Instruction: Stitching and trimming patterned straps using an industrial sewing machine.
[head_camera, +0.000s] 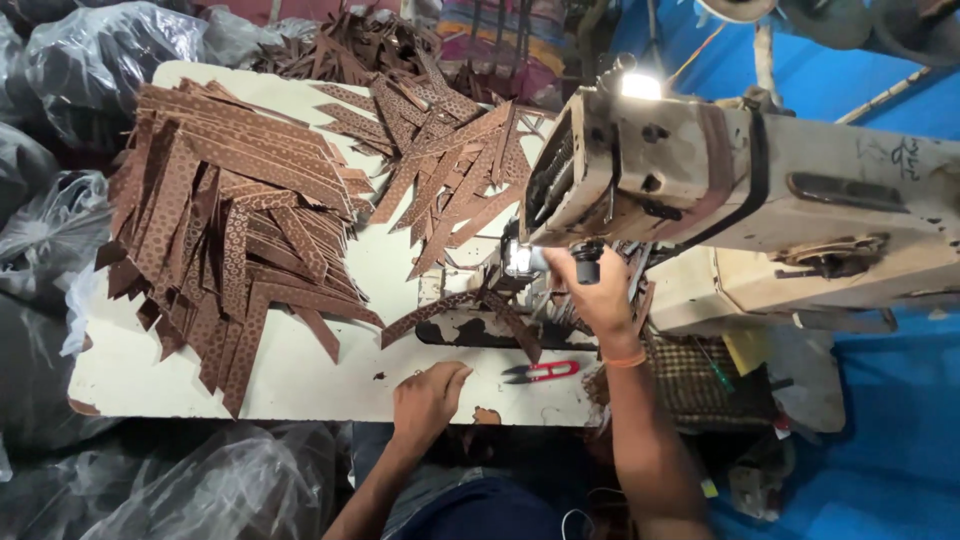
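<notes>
Head view: my left hand (428, 395) rests flat on the cream worktop (300, 385), holding nothing. My right hand (598, 290) is closed on the black knob (587, 268) of the beige sewing machine (740, 190). Brown patterned leather strip (465, 310) lies under the needle, its long axis pointing left toward me; it could slip askew, unheld.

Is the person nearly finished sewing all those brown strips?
Hard to say. A brown patterned V-shaped strap piece lies under the cream sewing machine, where the right hand reaches near the needle. The left hand rests on the white table, near red-handled thread snips. Two heaps of brown strips remain, a large one and a looser one; which is sewn, I cannot tell.
</notes>
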